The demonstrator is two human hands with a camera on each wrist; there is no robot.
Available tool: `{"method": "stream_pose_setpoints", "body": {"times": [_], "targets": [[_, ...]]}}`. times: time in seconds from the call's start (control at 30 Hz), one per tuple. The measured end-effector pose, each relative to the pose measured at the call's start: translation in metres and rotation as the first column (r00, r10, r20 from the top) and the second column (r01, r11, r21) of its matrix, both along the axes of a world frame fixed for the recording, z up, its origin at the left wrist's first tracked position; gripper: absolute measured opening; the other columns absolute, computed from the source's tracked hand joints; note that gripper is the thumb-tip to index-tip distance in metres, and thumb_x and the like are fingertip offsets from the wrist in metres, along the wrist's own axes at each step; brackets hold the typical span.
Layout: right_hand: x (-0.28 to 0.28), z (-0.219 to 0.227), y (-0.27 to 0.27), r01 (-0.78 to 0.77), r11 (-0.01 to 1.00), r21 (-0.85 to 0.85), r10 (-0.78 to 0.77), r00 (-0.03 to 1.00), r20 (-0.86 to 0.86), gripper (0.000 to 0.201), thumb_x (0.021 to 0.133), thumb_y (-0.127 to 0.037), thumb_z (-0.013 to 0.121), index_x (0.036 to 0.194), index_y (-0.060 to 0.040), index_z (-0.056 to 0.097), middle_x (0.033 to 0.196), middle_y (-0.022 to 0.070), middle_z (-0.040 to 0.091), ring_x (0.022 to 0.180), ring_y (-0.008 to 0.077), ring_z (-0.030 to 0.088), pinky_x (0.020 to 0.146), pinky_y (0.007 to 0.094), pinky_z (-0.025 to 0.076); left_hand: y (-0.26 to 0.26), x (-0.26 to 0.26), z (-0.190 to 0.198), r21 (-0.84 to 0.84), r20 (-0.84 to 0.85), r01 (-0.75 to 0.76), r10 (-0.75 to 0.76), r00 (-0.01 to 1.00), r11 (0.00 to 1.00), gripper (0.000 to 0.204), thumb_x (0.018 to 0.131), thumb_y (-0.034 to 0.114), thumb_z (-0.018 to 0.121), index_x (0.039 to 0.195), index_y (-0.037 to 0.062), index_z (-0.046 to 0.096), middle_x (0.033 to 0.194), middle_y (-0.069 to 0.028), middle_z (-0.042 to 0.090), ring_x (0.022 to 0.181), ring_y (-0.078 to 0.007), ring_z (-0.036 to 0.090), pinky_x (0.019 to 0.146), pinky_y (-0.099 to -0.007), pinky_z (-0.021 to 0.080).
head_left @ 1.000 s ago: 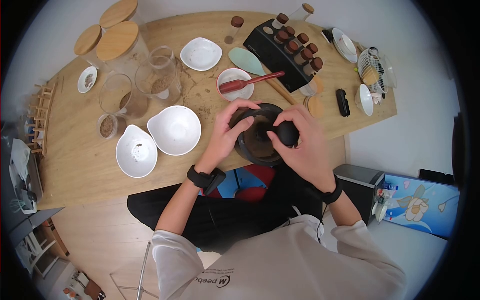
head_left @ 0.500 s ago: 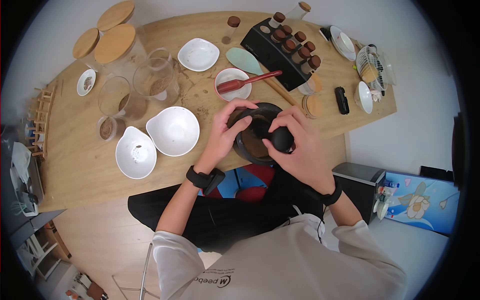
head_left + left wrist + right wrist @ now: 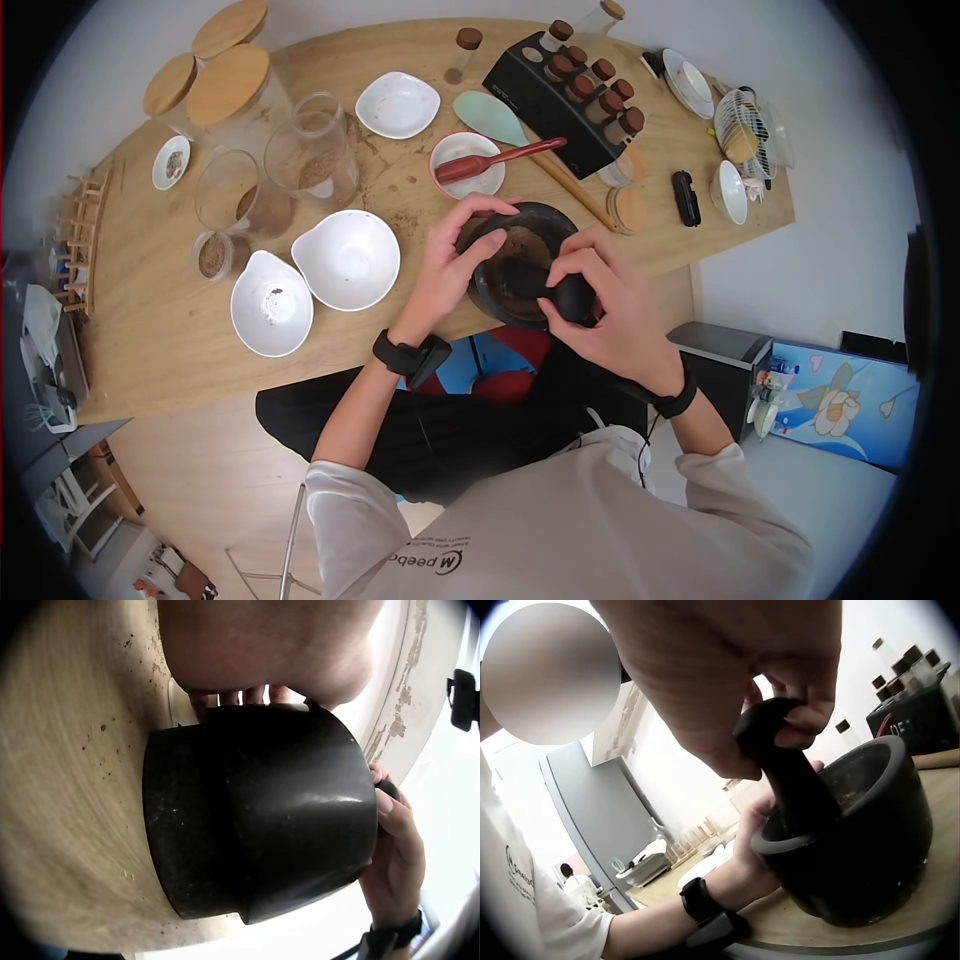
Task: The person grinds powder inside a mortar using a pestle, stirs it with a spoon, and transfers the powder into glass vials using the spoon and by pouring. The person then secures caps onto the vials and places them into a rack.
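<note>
A black mortar [image 3: 292,817] stands upright near the table's front edge, with brown powder [image 3: 527,243] inside. My left hand [image 3: 456,250] grips its left side, thumb over the rim and fingers along the outer wall. In my right hand [image 3: 615,305] is a black pestle [image 3: 799,787], pinched by its rounded top between thumb and fingers. The pestle leans toward the right side of the mortar, its lower end down inside the bowl. In the right wrist view the mortar's rim hides the pestle's tip.
Two white spouted bowls [image 3: 348,260] and several glass jars [image 3: 312,165] stand to the left. Behind the mortar are a small red-rimmed bowl [image 3: 490,186] with a red spatula [image 3: 465,168] across it, a green-headed spoon [image 3: 490,115], and a black rack [image 3: 545,100] of corked vials.
The pestle's top first moved slightly left and toward the body, then swung to the right, baring more powder. The left hand keeps its hold on the mortar.
</note>
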State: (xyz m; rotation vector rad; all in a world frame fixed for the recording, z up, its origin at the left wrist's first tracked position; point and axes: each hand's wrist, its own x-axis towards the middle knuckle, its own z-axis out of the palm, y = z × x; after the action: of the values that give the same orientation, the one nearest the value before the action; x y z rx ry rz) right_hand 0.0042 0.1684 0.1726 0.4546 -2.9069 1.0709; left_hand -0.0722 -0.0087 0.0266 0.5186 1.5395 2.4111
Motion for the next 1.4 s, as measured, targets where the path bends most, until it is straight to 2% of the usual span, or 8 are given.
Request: {"method": "stream_pose_setpoints", "body": {"times": [0.23, 0.53, 0.67, 0.87, 1.07, 1.17, 1.33, 1.4], "targets": [[-0.007, -0.007, 0.002, 0.096, 0.991, 0.088, -0.084, 0.988, -0.132, 0.030, 0.080, -0.001, 0.083, 0.104, -0.0074, 0.066, 0.112, 0.0125, 0.060, 0.087, 0.0348, 0.070, 0.073, 0.0406, 0.057, 0.000, 0.000, 0.000, 0.014, 0.002, 0.002, -0.002, 1.000, 1.000, 0.026, 0.098, 0.008, 0.065, 0.123, 0.0006, 0.068, 0.130, -0.0127, 0.074, 0.120, -0.0215, 0.065, 0.106, -0.0360, 0.050], [0.000, 0.005, 0.012, -0.016, 0.998, 0.055, 0.016, 1.000, -0.005, 0.028, 0.079, -0.001, 0.082, 0.101, -0.0076, 0.065, 0.109, 0.0116, 0.060, 0.089, 0.0333, 0.069, 0.076, 0.0404, 0.056, -0.001, 0.000, -0.001, -0.011, -0.046, -0.009, 0.009, 0.999, 1.000, 0.026, 0.098, 0.007, 0.065, 0.123, 0.0000, 0.067, 0.131, -0.0139, 0.074, 0.121, -0.0223, 0.066, 0.108, -0.0372, 0.049], [-0.012, -0.002, 0.007, 0.118, 0.989, 0.092, -0.108, 0.988, -0.106, 0.026, 0.081, -0.003, 0.081, 0.101, -0.0092, 0.066, 0.110, 0.0101, 0.062, 0.090, 0.0341, 0.069, 0.078, 0.0404, 0.056, 0.000, -0.001, 0.002, 0.008, -0.025, 0.002, -0.002, 1.000, 1.000, 0.026, 0.098, 0.007, 0.065, 0.123, 0.0004, 0.067, 0.131, -0.0139, 0.074, 0.122, -0.0222, 0.065, 0.109, -0.0375, 0.048], [0.001, 0.004, 0.004, -0.050, 0.999, -0.002, 0.050, 0.997, 0.052, 0.028, 0.079, -0.003, 0.083, 0.101, -0.0091, 0.066, 0.111, 0.0099, 0.061, 0.089, 0.0306, 0.068, 0.076, 0.0393, 0.055, -0.001, -0.001, 0.002, -0.004, -0.036, -0.013, 0.013, 0.999, 1.000, 0.025, 0.098, 0.006, 0.064, 0.122, 0.0006, 0.067, 0.131, -0.0126, 0.073, 0.122, -0.0210, 0.064, 0.108, -0.0365, 0.048], [-0.013, -0.001, 0.021, 0.073, 0.993, 0.093, -0.062, 0.991, -0.118, 0.029, 0.079, -0.003, 0.083, 0.101, -0.0075, 0.066, 0.108, 0.0100, 0.061, 0.088, 0.0297, 0.067, 0.076, 0.0391, 0.056, -0.001, 0.000, 0.000, -0.034, -0.022, 0.023, -0.023, 0.999, 0.999, 0.029, 0.098, 0.006, 0.064, 0.126, 0.0010, 0.067, 0.137, -0.0140, 0.071, 0.126, -0.0209, 0.062, 0.113, -0.0364, 0.046], [-0.016, -0.007, 0.006, 0.061, 0.996, 0.067, -0.048, 0.982, -0.183, 0.028, 0.079, -0.003, 0.083, 0.102, -0.0080, 0.067, 0.109, 0.0107, 0.062, 0.085, 0.0286, 0.067, 0.063, 0.0351, 0.055, -0.002, 0.000, 0.000, -0.007, 0.016, 0.039, -0.039, 0.999, 0.999, 0.028, 0.098, 0.006, 0.063, 0.125, 0.0014, 0.067, 0.137, -0.0131, 0.071, 0.127, -0.0207, 0.062, 0.113, -0.0363, 0.046], [-0.007, -0.006, 0.015, 0.034, 0.998, -0.061, -0.034, 0.999, 0.009, 0.031, 0.077, -0.004, 0.084, 0.103, -0.0083, 0.068, 0.112, 0.0112, 0.062, 0.090, 0.0304, 0.069, 0.071, 0.0373, 0.057, -0.004, -0.001, 0.001, -0.037, -0.009, 0.036, -0.037, 0.999, 0.999, 0.028, 0.098, 0.006, 0.063, 0.125, 0.0015, 0.067, 0.138, -0.0141, 0.071, 0.128, -0.0207, 0.061, 0.113, -0.0362, 0.045], [-0.014, -0.010, 0.025, 0.061, 0.997, 0.057, -0.049, 0.981, -0.186, 0.031, 0.078, -0.003, 0.084, 0.104, -0.0084, 0.068, 0.112, 0.0117, 0.062, 0.091, 0.0307, 0.069, 0.074, 0.0378, 0.057, -0.005, 0.000, 0.002, -0.041, -0.008, 0.033, -0.034, 0.999, 0.999, 0.028, 0.098, 0.007, 0.063, 0.125, 0.0016, 0.067, 0.138, -0.0141, 0.071, 0.128, -0.0209, 0.061, 0.113, -0.0362, 0.045]]}}
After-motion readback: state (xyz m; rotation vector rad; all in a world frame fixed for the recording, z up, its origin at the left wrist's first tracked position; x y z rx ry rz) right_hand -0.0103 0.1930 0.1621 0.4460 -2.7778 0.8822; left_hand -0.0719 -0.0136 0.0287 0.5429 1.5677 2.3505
